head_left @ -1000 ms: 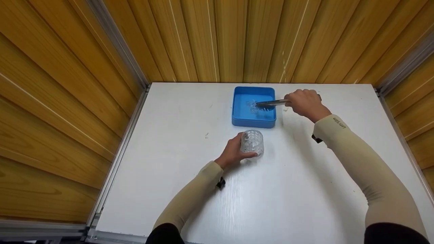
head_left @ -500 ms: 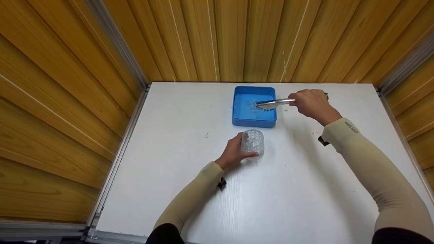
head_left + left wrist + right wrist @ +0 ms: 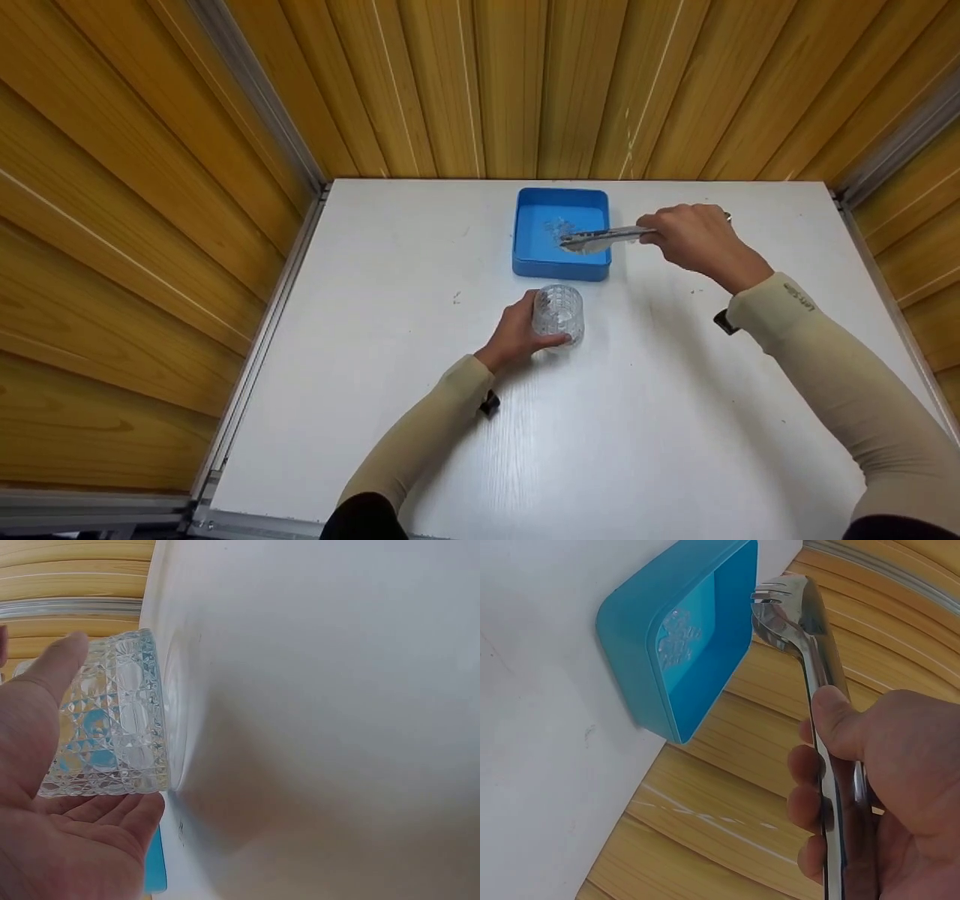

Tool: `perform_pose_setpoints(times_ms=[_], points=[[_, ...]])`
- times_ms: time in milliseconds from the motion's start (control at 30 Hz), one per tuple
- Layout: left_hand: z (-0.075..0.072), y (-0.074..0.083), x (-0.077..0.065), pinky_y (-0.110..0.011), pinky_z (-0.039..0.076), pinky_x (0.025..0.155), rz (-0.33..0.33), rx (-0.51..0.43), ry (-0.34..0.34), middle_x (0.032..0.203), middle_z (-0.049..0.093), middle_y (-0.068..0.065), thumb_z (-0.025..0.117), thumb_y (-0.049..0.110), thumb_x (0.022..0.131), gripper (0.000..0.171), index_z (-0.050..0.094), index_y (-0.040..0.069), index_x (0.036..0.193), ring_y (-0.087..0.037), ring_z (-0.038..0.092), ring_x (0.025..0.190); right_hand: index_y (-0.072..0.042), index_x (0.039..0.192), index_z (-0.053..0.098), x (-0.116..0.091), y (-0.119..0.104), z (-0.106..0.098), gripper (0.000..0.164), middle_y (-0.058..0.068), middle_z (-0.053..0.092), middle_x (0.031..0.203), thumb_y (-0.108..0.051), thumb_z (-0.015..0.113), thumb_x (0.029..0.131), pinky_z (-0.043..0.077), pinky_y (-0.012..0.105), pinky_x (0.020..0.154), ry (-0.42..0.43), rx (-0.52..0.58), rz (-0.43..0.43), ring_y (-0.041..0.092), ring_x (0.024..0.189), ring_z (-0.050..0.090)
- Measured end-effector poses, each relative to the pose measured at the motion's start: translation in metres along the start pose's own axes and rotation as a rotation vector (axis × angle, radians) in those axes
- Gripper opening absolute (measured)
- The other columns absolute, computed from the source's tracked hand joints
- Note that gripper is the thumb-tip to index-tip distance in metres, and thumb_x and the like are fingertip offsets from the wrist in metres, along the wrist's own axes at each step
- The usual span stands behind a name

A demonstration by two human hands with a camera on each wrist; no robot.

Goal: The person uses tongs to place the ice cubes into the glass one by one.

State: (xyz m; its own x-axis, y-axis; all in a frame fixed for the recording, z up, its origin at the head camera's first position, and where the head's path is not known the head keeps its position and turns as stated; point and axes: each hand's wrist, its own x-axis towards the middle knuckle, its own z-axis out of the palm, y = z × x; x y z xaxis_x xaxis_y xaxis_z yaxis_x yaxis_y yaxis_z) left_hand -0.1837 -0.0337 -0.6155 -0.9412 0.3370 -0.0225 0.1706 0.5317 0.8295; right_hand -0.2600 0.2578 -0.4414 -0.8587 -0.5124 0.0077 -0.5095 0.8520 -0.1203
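We see the right hand [image 3: 697,236] to the right of the blue square box [image 3: 562,270], its fingers and thumb wrapped round metal tongs [image 3: 604,237], whose heads hang over the inside of the box. We see the left hand [image 3: 516,331] curled round a clear, cut-pattern glass tumbler [image 3: 559,313], held upright just in front of the box. Inside the box we find a small cluster of clear pieces [image 3: 558,228], beneath it the white tabletop [image 3: 405,375], and behind it wood-grain panelling [image 3: 510,90].
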Motion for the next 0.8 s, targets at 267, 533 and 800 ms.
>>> perform_pose_setpoints(times_ms=[267, 533, 800], points=[[0.001, -0.001, 0.0, -0.032, 0.049, 0.104, 0.009, 0.013, 0.001, 0.139, 0.06, -0.006, 0.088, 0.048, 0.079, 0.092, 0.043, 0.01, 0.149, -0.016, 0.06, 0.12, -0.014, 0.11, 0.077, -0.012, -0.01, 0.0, 0.017, 0.005, 0.075, 0.087, -0.014, 0.077, 0.093, 0.043, 0.033, 0.051, -0.002, -0.028, -0.039, 0.021, 0.063, 0.055], [0.002, -0.001, 0.0, -0.031, 0.046, 0.106, -0.014, -0.005, -0.009, 0.14, 0.06, -0.003, 0.088, 0.048, 0.079, 0.093, 0.042, 0.011, 0.15, -0.013, 0.058, 0.122, -0.014, 0.11, 0.077, -0.024, -0.021, 0.002, 0.019, 0.005, 0.075, 0.086, -0.014, 0.079, 0.091, 0.04, 0.031, 0.048, -0.003, -0.021, -0.087, 0.018, 0.058, 0.052], [0.002, -0.001, 0.001, -0.032, 0.048, 0.104, -0.003, -0.009, -0.008, 0.14, 0.06, -0.005, 0.089, 0.046, 0.079, 0.093, 0.043, 0.01, 0.151, -0.016, 0.06, 0.121, -0.015, 0.11, 0.079, -0.029, -0.027, 0.006, 0.021, 0.005, 0.078, 0.091, -0.013, 0.081, 0.089, 0.042, 0.031, 0.05, 0.001, -0.009, -0.123, 0.017, 0.06, 0.056]])
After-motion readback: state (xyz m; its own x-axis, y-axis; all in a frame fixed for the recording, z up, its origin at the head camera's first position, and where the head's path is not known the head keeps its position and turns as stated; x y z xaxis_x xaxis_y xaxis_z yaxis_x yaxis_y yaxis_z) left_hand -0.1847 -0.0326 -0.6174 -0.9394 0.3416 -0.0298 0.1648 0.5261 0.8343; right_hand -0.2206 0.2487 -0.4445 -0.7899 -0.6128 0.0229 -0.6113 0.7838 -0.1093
